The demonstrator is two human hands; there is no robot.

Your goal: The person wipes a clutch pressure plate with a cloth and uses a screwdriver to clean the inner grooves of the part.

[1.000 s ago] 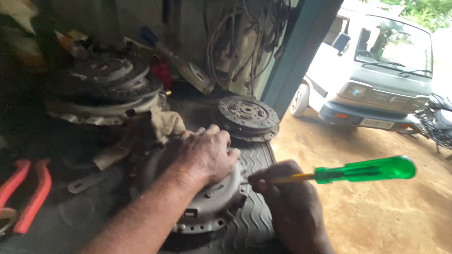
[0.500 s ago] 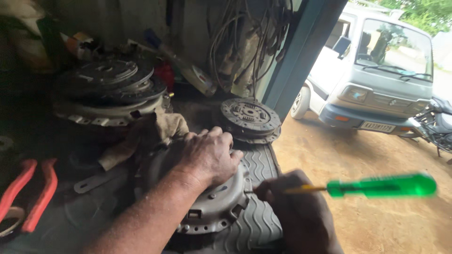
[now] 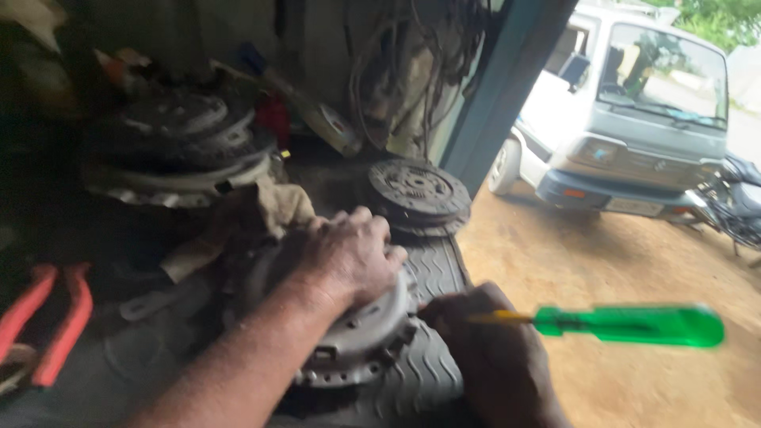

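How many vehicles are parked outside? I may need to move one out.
2: a white van on the dirt just past the doorway, and a motorcycle at its far side, cut off by the frame edge. Others may be hidden.

Pressure plate [image 3: 361,337] — dull grey metal, greasy, matt. Screwdriver [image 3: 626,325] — translucent green plastic handle, glossy. Ribbed mat [image 3: 432,273]: dark rubber, grooved. Clutch disc [image 3: 418,192]: rusty-brown metal, rough. Rag [image 3: 265,210]: soiled tan cloth. Pliers [image 3: 55,317]: smooth orange-red plastic grips.
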